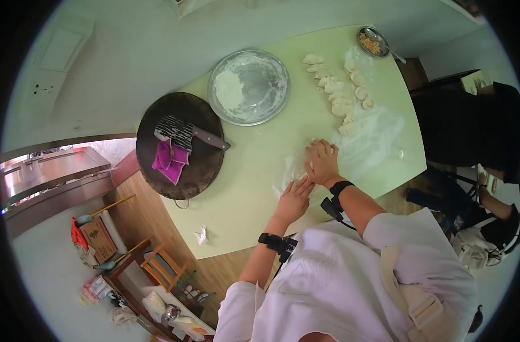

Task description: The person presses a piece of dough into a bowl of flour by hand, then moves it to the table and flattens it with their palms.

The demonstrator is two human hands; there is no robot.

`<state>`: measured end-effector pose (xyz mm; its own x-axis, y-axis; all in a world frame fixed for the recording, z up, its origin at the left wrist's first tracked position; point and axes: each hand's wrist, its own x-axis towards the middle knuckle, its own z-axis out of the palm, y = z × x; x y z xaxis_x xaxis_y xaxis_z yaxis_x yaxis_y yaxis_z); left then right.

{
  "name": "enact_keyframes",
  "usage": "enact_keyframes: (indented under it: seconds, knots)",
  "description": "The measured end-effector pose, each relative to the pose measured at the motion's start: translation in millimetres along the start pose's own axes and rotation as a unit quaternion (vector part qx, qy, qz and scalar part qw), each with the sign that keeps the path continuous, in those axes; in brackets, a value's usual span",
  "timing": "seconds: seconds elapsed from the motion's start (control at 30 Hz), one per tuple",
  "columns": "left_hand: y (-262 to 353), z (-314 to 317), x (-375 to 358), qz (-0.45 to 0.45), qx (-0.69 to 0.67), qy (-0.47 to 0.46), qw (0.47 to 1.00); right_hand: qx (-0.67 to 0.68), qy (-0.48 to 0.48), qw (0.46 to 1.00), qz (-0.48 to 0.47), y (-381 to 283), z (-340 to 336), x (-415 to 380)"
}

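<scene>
My left hand (294, 199) lies flat on the pale green table (243, 188), fingers together, on a floured patch. My right hand (322, 162) rests just beyond it, fingers spread and pressing down on the same floured spot; any dough under the palms is hidden. Both wrists carry black bands. Several cut dough pieces (337, 94) lie in rows on flour farther along the table, beyond my right hand.
A metal bowl (249, 86) with flour stands mid-table. A dark round board (180, 145) holds a cleaver (185, 134) and a purple cloth (170, 161). A small dish with filling and a spoon (373, 43) sits at the far corner. A person in black (471, 131) sits at right.
</scene>
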<state>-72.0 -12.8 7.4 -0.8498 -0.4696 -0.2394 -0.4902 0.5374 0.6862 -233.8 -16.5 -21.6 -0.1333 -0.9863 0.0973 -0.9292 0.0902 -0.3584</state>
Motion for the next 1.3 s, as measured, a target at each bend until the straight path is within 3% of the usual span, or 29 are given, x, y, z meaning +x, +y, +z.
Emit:
enact_keyframes:
  seconds: [0.2,0.47,0.67,0.73,0.77,0.9,1.0,1.07,1.1,1.17,1.3]
  knots:
    - [1.3,3.9,-0.4,-0.009,0.005,-0.009,1.000,-0.009,-0.022,0.997,-0.077,12.9,0.4,9.6]
    - [7.6,17.7,-4.1,-0.028,-0.027,0.028,0.999,0.002,-0.031,0.997,-0.066,14.8,-0.2,14.6]
    - [6.6,20.3,-17.4,-0.026,-0.015,0.039,0.999,0.113,-0.025,0.993,-0.006,24.2,7.9,4.8]
    - [4.3,22.5,-27.5,-0.030,-0.008,0.057,0.998,0.135,0.033,0.985,0.104,28.2,2.6,-8.0]
    - [2.7,21.6,-27.2,-0.029,-0.009,0.080,0.996,0.035,0.040,0.990,0.132,26.4,1.2,-20.6]
    - [-2.0,30.6,-40.4,-0.021,-0.038,0.123,0.991,-0.038,0.028,0.989,0.141,15.5,-1.5,-67.6]
    - [-3.4,30.3,-44.7,-0.032,-0.029,0.108,0.993,-0.008,0.076,0.984,0.161,11.2,0.4,-67.5]
    - [-1.7,26.3,-45.5,-0.042,-0.036,0.116,0.992,0.053,-0.016,0.984,0.170,15.1,-5.1,-53.2]
    - [-1.7,25.0,-45.6,-0.035,-0.033,0.114,0.992,0.052,-0.009,0.983,0.175,16.1,-8.0,-47.5]
    - [-2.9,23.5,-44.0,-0.033,-0.054,0.149,0.987,0.170,-0.099,0.956,0.218,18.3,-13.1,-40.0]
    - [-1.7,20.2,-40.8,-0.029,-0.073,0.177,0.981,0.216,-0.013,0.943,0.251,17.9,-16.5,-45.5]
